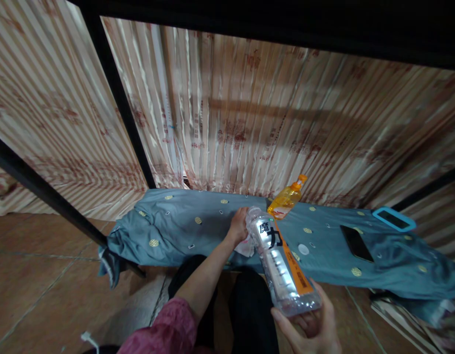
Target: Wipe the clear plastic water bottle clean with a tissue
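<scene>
In my right hand [312, 322] is the base of a clear plastic bottle [282, 265] with a silver and orange label, its fingers wrapped around the bottom. The bottle tilts, with its neck pointing away from me. My left hand [238, 226] is closed beside the bottle's neck, fingertips partly hidden behind it. A whitish-pink cloth [245, 247] hangs below that hand and looks gripped in it. Just beyond the bottle stands an orange pump bottle [286, 199] of yellow-orange liquid. A round whitish cap [303, 249] lies to the right of the held bottle.
A blue-green patterned sheet [197, 236] covers the low surface before me. On its right lie a black phone [356, 243] and a blue-framed object [394, 219]. Dark metal posts [120, 98] and a striped curtain [242, 118] stand around it. A white cable [89, 338] shows lower left.
</scene>
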The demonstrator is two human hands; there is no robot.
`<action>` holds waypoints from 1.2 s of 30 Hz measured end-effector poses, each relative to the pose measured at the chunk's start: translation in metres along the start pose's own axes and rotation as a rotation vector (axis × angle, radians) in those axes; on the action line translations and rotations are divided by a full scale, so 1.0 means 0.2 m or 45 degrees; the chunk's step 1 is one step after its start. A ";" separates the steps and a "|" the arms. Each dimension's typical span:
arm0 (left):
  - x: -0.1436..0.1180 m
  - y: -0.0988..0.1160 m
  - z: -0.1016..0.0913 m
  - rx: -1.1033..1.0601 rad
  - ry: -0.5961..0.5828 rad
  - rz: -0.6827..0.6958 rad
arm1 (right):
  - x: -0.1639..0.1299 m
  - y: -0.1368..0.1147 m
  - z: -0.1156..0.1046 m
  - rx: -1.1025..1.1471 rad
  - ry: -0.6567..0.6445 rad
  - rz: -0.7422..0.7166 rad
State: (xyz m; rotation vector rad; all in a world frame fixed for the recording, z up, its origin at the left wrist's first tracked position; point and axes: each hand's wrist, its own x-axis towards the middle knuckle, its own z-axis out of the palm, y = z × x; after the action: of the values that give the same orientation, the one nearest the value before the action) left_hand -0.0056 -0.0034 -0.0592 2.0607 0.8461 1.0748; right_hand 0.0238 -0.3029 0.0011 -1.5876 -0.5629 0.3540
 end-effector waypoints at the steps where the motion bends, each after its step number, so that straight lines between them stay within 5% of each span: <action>1: 0.00 0.00 -0.01 -0.001 -0.012 0.008 | 0.00 0.00 0.00 0.002 0.004 0.005; 36: 0.01 -0.02 0.02 0.045 -0.015 0.019 | 0.01 -0.03 -0.02 -0.093 -0.019 -0.055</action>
State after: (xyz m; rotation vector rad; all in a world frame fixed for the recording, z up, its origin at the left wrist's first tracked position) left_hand -0.0034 -0.0004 -0.0639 2.1037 0.8504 1.0617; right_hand 0.0276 -0.3048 0.0077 -1.6416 -0.6265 0.3163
